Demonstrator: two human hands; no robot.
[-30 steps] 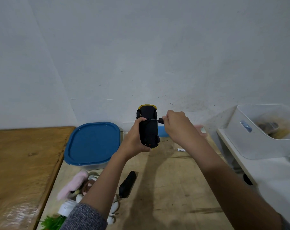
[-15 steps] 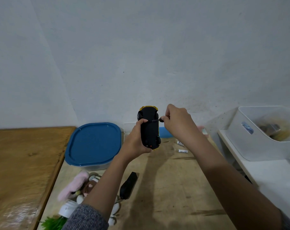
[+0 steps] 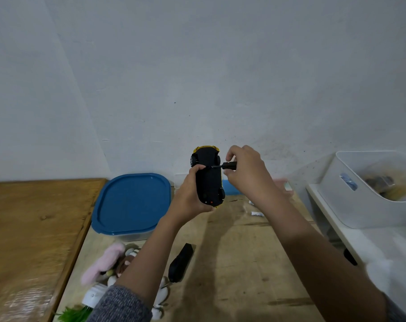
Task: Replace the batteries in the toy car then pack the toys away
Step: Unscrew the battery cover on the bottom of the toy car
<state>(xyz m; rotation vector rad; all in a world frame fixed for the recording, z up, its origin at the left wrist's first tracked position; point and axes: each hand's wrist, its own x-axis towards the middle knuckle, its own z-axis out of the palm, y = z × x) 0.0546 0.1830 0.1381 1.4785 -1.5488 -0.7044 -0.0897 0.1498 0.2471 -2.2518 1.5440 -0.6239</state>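
Note:
My left hand [image 3: 190, 191] grips a yellow toy car [image 3: 208, 175] held up above the table, its black underside turned toward me. My right hand [image 3: 245, 173] pinches the black handle of a small screwdriver [image 3: 225, 165], whose tip touches the car's underside near the upper wheels. Two white batteries [image 3: 256, 214] lie on the wooden table behind my right forearm, partly hidden. A black oblong part [image 3: 181, 263] lies on the table below my left forearm.
A clear container with a blue lid [image 3: 132, 203] stands at the back left. Plush toys [image 3: 109, 263] and a green plant piece [image 3: 73, 315] lie at the near left. A white bin [image 3: 369, 189] holding items sits on a white side table [image 3: 383, 249] at right.
Both hands and the car have shifted slightly up. My right hand's fingers have moved round the screwdriver handle, its tip staying on the car's underside.

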